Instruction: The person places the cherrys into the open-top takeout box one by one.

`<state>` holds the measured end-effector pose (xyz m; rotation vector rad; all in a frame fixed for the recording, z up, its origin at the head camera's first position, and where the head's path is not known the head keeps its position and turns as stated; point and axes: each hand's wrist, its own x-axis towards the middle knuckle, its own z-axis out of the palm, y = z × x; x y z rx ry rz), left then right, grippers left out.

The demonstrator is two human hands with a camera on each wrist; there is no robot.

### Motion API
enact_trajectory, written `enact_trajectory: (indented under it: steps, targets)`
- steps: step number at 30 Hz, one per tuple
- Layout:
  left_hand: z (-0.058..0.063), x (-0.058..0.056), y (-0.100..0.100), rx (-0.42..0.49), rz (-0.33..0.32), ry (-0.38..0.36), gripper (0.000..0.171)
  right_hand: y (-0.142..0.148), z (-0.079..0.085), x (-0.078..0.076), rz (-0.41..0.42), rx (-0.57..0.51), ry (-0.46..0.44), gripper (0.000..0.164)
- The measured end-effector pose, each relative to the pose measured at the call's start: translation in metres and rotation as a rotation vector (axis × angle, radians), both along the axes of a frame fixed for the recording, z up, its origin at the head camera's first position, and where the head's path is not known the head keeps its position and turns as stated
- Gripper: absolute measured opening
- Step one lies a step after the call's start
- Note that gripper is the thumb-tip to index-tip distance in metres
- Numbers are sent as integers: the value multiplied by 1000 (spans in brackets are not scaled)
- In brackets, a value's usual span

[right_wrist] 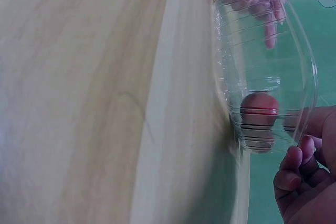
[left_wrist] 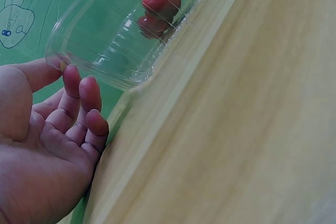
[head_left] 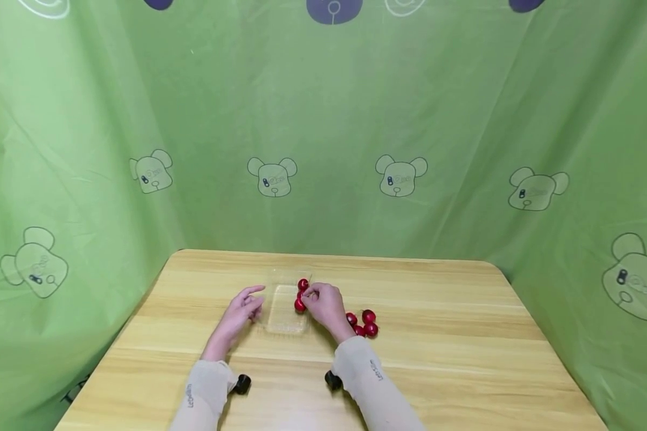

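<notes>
A clear plastic box [head_left: 286, 330] sits on the table with its cavity upward. Several glossy red cherries lie along its right side, one cherry [head_left: 303, 285] at the back. My right hand [head_left: 326, 304] reaches over the right wall; thumb and fingertips pinch at a cherry [head_left: 299, 306], partly covering it. Through the plastic, the right wrist view shows a cherry [right_wrist: 259, 107] low in the box beside those fingertips. At the opposite side is my left hand [head_left: 242, 308]. In the left wrist view its thumb and fingertips [left_wrist: 71, 77] meet at the box's rim corner.
Right of the right wrist, several more cherries [head_left: 369, 323] lie loose on the wooden table [head_left: 442, 359], partly hidden by the forearm. A green curtain [head_left: 334, 108] printed with bear heads hangs around the far and side edges. Black wrist cameras [head_left: 242, 384] protrude from both sleeves.
</notes>
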<state>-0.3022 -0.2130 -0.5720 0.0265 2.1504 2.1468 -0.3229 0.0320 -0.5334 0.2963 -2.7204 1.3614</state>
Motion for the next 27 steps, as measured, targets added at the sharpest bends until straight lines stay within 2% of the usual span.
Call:
enact_trajectory:
  steps: [11, 18, 27]
  targets:
    - [1, 0, 1, -2, 9, 4, 46, 2, 1, 3, 19, -18, -30, 4]
    - [0, 1, 1, 3, 11, 9, 47, 4, -1, 3, 29, -8, -8, 4]
    - [0, 1, 0, 3, 15, 3, 46, 11, 0, 5, 89, -53, -33, 13]
